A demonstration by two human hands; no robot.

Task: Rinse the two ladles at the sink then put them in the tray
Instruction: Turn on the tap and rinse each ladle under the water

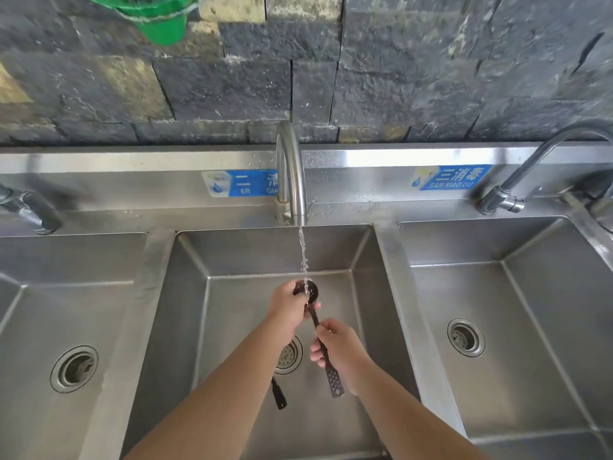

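Ladle (311, 288) mid-basin, sink (365, 254) walls well apart
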